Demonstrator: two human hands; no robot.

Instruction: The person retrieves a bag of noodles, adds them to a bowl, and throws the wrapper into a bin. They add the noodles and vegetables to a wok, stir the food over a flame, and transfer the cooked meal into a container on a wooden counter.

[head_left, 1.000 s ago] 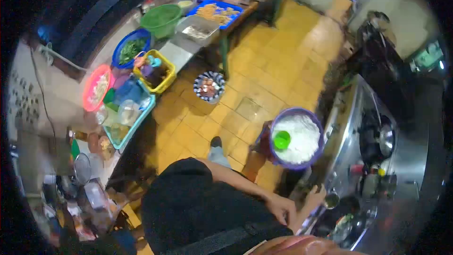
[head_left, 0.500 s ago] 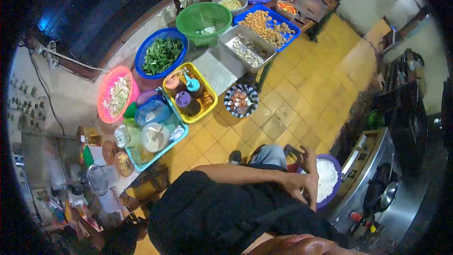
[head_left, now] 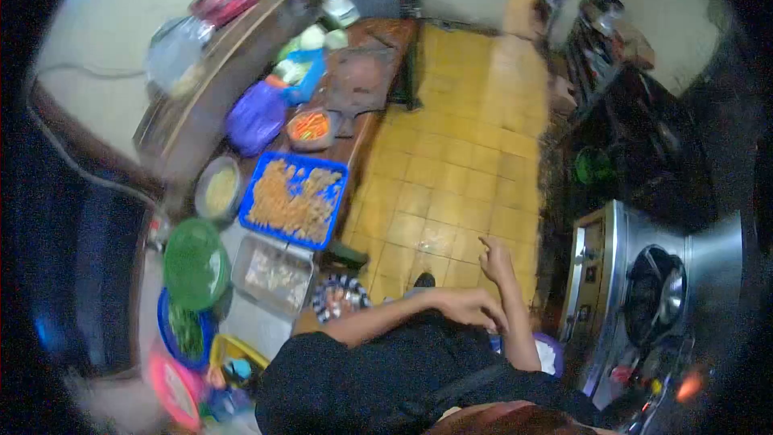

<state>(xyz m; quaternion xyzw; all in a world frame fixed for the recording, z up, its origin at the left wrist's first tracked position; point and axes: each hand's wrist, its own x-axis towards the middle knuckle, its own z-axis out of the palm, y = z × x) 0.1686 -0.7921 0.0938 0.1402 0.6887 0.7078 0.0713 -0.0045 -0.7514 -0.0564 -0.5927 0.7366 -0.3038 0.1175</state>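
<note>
My left hand (head_left: 473, 307) reaches across my body, its fingers loosely bent beside my right forearm, with nothing visible in it. My right hand (head_left: 496, 259) is raised over the yellow tiled floor (head_left: 427, 185), index finger extended, holding nothing I can see. Below my right forearm, a purple bowl of white food (head_left: 549, 356) is partly hidden by the arm. Left of my left hand, a black-and-white patterned bowl (head_left: 355, 283) sits low by the table, partly covered by my arm.
Along the left are a blue tray of brown pieces (head_left: 294, 200), a metal pan (head_left: 272, 274), a green basket (head_left: 196, 264), a bowl of orange strips (head_left: 311, 127) and a purple bag (head_left: 256, 117). At right stands a metal stove (head_left: 609, 274) with a dark wok (head_left: 649, 294).
The view has swung right, shifting the table items left and down. My hands have separated; my right hand is now farther forward, while my left hand lies near the right forearm.
</note>
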